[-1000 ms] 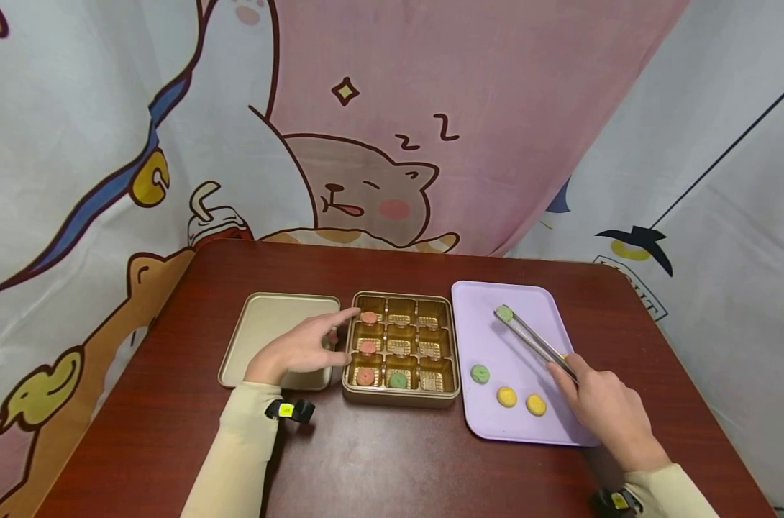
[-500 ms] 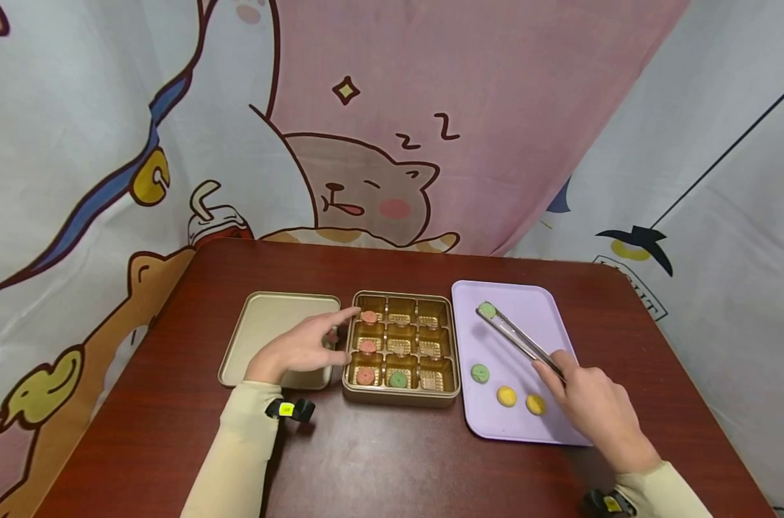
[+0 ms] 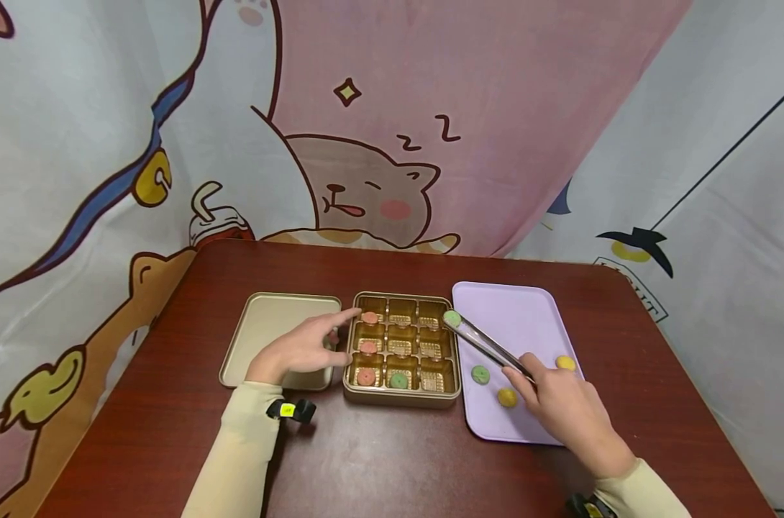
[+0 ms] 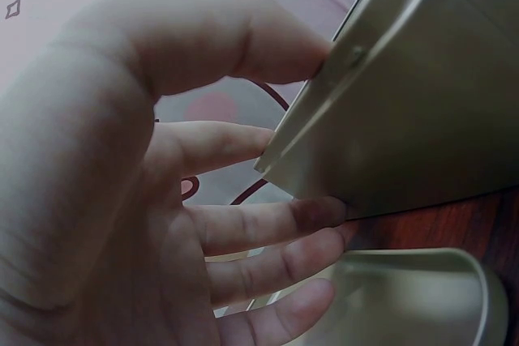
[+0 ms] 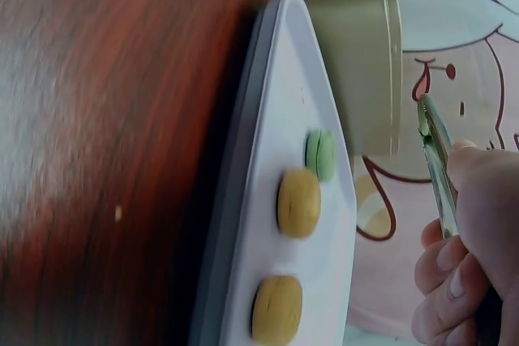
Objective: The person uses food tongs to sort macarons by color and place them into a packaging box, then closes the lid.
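My right hand [image 3: 570, 410] grips metal tongs [image 3: 494, 350], and their tips pinch a green macaron [image 3: 452, 318] over the right rim of a gold tin [image 3: 401, 400]. The tin's insert has square compartments. Pink macarons [image 3: 366, 376] sit in its left column, and a green macaron [image 3: 398, 380] lies in the front middle compartment. At the tin's left side is my left hand [image 3: 298, 345], thumb and forefinger spread and touching the edge. The left wrist view shows the thumb [image 4: 284, 54] against the tin's wall and the other fingers fairly straight.
A lilac tray [image 3: 515, 306] stands right of the tin, bearing a green macaron [image 3: 480, 375] and yellow macarons [image 3: 507, 397]; my right hand covers part of it. Left of the tin lies its gold lid [image 3: 282, 308], partly under my left hand. A printed curtain [image 3: 528, 129] hangs behind the table.
My right hand has moved left with the tongs and the green macaron, from above the tray to the tin's right rim. A yellow macaron at the tray's right now shows. My left hand stays put.
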Available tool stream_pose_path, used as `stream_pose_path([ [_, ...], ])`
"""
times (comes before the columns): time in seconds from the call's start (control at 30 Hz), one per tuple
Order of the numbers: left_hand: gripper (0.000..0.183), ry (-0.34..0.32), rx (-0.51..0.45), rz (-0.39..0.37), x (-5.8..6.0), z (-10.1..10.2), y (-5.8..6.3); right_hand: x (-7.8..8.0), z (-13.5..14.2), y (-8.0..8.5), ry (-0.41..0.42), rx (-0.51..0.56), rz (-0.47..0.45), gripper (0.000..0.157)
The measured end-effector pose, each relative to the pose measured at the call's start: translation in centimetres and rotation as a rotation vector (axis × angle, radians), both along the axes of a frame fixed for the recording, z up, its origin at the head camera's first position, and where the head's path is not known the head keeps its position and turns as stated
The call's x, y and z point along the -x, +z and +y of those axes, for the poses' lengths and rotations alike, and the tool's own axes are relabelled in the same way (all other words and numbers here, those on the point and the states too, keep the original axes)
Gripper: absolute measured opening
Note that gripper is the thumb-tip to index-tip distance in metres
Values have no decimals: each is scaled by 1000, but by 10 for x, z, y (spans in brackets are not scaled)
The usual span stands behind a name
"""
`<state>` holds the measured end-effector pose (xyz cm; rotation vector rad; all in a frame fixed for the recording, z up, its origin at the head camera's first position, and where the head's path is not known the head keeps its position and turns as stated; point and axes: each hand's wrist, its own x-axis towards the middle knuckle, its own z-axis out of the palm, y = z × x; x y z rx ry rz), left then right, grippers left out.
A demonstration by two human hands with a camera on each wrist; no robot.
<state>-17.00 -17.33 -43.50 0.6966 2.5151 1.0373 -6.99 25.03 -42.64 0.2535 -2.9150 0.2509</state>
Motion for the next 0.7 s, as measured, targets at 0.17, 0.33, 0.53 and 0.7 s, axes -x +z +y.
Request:
stream_pose_path([
  [0.17, 90, -7, 5, 8, 0, 1, 1, -1, -12, -3, 66, 12, 37, 31],
  [0.33, 88, -9, 21, 33, 1, 1, 0, -1, -24, -6, 121, 28, 65, 32],
  [0.53, 91, 8, 1, 1, 0, 0, -1, 2, -39, -8, 153, 10, 80, 37],
  [0.7, 91, 5, 4, 6, 0, 0, 0, 3, -45, -7, 179, -7, 82, 37],
])
